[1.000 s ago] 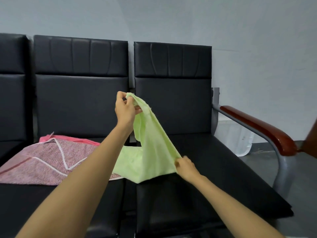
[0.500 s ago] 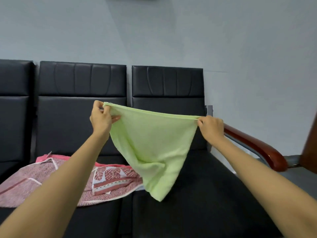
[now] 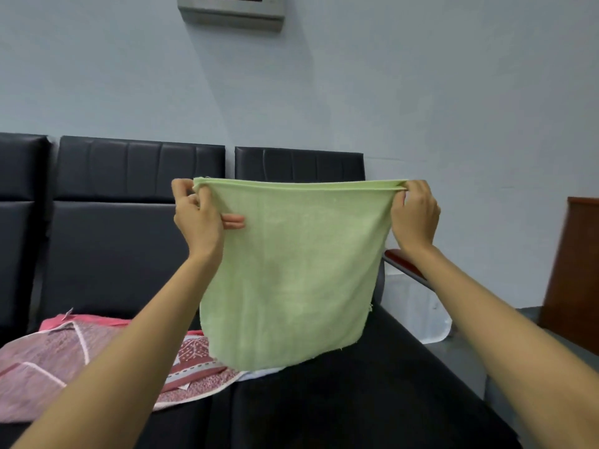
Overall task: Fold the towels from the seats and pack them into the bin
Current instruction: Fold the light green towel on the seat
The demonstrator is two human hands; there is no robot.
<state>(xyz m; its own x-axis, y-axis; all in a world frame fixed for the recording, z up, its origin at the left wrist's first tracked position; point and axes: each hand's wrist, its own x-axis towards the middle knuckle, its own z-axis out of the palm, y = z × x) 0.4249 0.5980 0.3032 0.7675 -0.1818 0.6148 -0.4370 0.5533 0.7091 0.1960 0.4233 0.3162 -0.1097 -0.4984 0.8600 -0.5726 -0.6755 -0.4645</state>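
Far left, a pink patterned terry towel with white piping (image 3: pixel 48 361) is seen spread loosely over the cushion of a black leatherette chair (image 3: pixel 113 247), one of a row set against a pale grey wall. Part of that towel is hidden by the left forearm.

Next along, the left hand (image 3: pixel 197 218) is raised in front of the chair backs. The top left corner of a light green square terry towel (image 3: pixel 291 270) is pinched there, the hem closed between the thumb and the curled fingers (image 3: pixel 235 221), with one fingertip seen poking out across the cloth below the hem.

And the green towel itself is held up in the air, stretched flat between the two hands. Its top hem is pulled taut and nearly level, and its body is hung straight down in front of the right-hand chair. The bottom edge is seen above the seat cushion. It overlaps the pink towel's right end in this view; whether the two touch cannot be told.

On to the right hand (image 3: pixel 415 215), where the top right corner is gripped and the cloth is slightly bunched between the thumb and curled fingers (image 3: pixel 410 192).

Just below that wrist, a reddish-brown polished wooden armrest (image 3: pixel 393 256) is glimpsed. At the far right edge, a brown wooden panel (image 3: pixel 577 270) is cut off by the frame.
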